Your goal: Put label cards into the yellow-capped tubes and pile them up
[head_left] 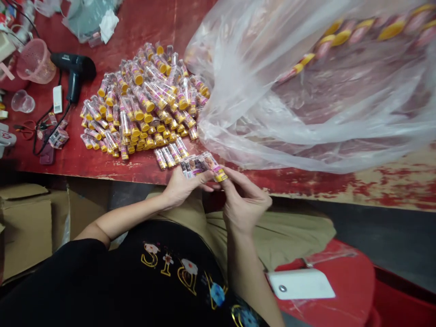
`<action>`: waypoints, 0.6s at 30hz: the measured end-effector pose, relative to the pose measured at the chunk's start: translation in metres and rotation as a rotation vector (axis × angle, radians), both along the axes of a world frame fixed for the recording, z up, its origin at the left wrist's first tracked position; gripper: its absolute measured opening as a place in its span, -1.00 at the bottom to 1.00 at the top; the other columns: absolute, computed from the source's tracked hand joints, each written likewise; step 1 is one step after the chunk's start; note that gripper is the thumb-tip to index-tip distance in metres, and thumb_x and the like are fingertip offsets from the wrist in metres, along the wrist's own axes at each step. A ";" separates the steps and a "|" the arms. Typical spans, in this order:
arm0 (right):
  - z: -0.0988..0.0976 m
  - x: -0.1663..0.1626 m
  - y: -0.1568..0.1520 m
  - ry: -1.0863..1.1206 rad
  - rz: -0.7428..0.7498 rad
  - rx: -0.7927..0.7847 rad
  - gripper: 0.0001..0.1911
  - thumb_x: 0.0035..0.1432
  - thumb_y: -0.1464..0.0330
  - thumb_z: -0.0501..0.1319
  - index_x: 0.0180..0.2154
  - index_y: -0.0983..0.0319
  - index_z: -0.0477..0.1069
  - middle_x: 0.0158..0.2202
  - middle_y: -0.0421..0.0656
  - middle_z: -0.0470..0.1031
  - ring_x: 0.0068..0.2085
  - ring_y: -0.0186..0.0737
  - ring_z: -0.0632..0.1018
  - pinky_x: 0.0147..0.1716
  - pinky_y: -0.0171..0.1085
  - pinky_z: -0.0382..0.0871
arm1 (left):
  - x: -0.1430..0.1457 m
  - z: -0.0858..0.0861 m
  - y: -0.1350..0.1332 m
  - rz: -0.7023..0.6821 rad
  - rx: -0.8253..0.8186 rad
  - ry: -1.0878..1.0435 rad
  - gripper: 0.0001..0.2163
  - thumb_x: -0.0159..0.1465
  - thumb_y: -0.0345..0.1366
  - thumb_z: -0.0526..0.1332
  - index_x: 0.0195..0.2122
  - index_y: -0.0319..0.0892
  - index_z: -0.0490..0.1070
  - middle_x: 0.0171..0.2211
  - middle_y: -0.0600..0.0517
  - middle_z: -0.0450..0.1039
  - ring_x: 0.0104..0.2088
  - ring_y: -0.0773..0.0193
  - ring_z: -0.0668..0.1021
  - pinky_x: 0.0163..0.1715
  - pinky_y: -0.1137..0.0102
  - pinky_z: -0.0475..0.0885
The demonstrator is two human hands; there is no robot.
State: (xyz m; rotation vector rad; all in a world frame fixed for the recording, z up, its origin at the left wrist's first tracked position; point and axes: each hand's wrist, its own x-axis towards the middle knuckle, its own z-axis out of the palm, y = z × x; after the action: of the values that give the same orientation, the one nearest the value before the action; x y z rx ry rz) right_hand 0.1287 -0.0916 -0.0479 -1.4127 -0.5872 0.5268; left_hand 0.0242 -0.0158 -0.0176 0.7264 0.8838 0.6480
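Note:
At the table's front edge, my left hand is closed on a few small printed labels, which fan out above the thumb. My right hand pinches the lower end of a small printed piece with a yellow end, beside the labels; whether it is a flat label or a wrapped tube is hard to tell. Just beyond my left hand lies a short row of clear tubes with yellow caps. Behind that row rises a big pile of the same tubes.
A large translucent plastic bag covers the table's right side, with a line of yellow-capped tubes showing. On the left are a black hair dryer with its cord, a pink basket and red-handled scissors. A white phone rests on a red stool.

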 end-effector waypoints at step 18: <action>-0.022 0.055 0.022 -0.338 0.369 -0.226 -0.68 0.30 0.26 0.29 0.06 0.17 0.58 -0.10 -0.08 0.66 -0.28 -0.25 0.61 -0.30 -0.25 0.53 | -0.053 -0.015 0.004 0.193 -0.136 0.064 -0.53 0.08 -0.07 0.56 -0.12 -0.26 0.52 -0.26 -0.09 0.66 -0.28 0.18 0.70 -0.27 0.34 0.59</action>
State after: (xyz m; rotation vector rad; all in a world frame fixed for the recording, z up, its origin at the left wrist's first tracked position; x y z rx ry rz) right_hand 0.1842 -0.0700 -0.0696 -1.6314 -1.1016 0.6664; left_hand -0.0284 -0.0121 -0.0331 0.5463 1.0552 0.7310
